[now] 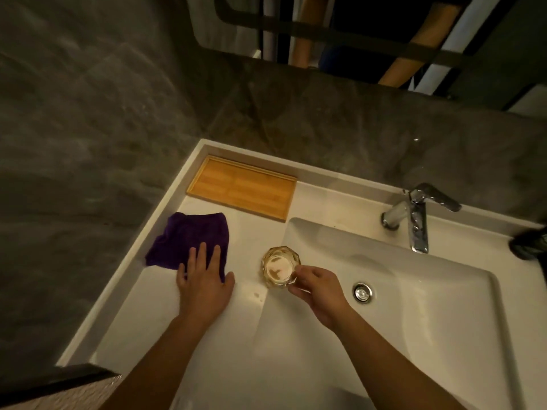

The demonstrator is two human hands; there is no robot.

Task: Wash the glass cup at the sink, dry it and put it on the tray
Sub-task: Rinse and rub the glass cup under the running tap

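A faceted glass cup (278, 267) with brown residue on its bottom stands upright on the white counter, at the left rim of the sink basin (414, 306). My right hand (319, 291) grips its right side with fingers and thumb. My left hand (204, 279) lies flat, fingers spread, on the near edge of a purple cloth (183, 235) left of the cup. A wooden tray (242, 187) sits bare at the back left of the counter, behind the cloth.
A chrome tap (417, 217) stands at the back of the basin, with no water visible, and the drain (362, 292) lies right of my right hand. A dark object (529, 242) pokes in at the right edge. Grey stone walls close off the left and back.
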